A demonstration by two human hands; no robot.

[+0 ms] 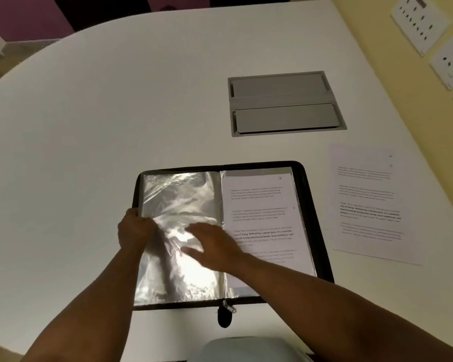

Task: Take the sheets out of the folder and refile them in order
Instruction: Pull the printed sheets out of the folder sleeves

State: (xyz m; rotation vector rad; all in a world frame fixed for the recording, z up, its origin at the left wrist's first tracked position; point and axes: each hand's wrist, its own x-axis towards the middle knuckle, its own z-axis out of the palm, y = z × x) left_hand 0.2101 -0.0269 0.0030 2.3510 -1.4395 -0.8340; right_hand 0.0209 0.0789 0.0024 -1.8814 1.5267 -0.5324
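A black zip folder [313, 205] lies open on the white table, near its front edge. Its left page is a shiny clear plastic sleeve [178, 197] with no sheet showing in it. The right sleeve holds a printed sheet [259, 202]. My left hand [135, 229] grips the left edge of the folder and its sleeves. My right hand [212, 245] lies flat with straight fingers on the clear left sleeve, close to the spine. A loose printed sheet [369, 205] lies on the table to the right of the folder.
A grey cable hatch [285, 100] is set into the white table [115, 113] behind the folder. Wall sockets [421, 22] sit on the yellow wall at the right. The folder's zip pull [226, 313] hangs over the front edge.
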